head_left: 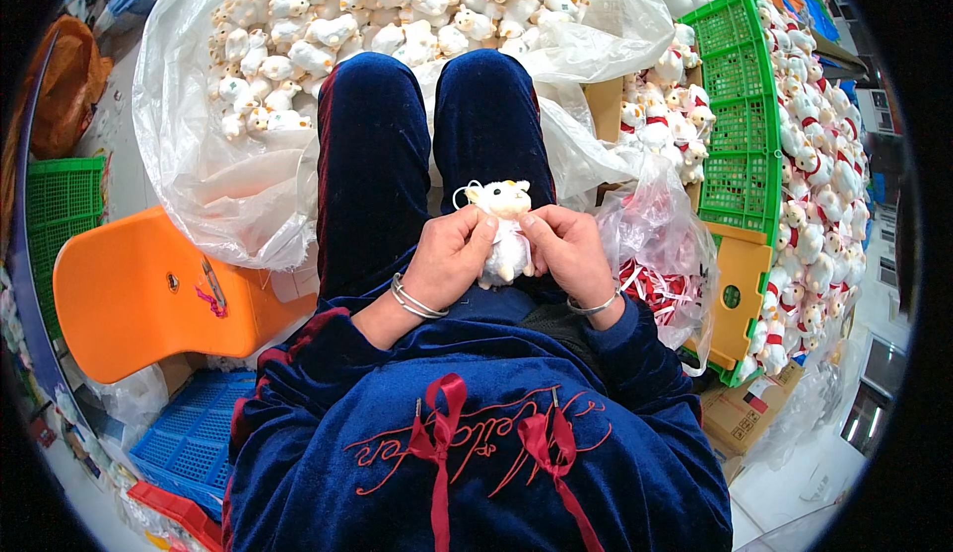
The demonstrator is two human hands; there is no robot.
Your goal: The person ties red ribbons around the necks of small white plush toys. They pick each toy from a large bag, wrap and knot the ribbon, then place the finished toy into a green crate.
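Observation:
Above my lap I have a small white plush animal toy point(506, 252), upright, with an orange patch on its head, dark eyes and a thin white loop beside the head. My left hand point(450, 257) pinches it at the neck from the left, thumb and fingers pressed together. From the other side my right hand point(573, 254) is closed at the toy's neck and shoulder. Whether a ribbon lies under the fingertips is too small to tell. To the right of my right hand is a clear plastic bag point(650, 219) of red and white ribbons point(660, 289).
Beyond my knees, a large translucent sack point(213, 200) holds many similar toys point(333, 31). On the right, a green and yellow crate point(735, 135) stands by heaped toys with red neck ribbons point(819, 195). An orange chair point(149, 289) and blue crate point(199, 433) are at left.

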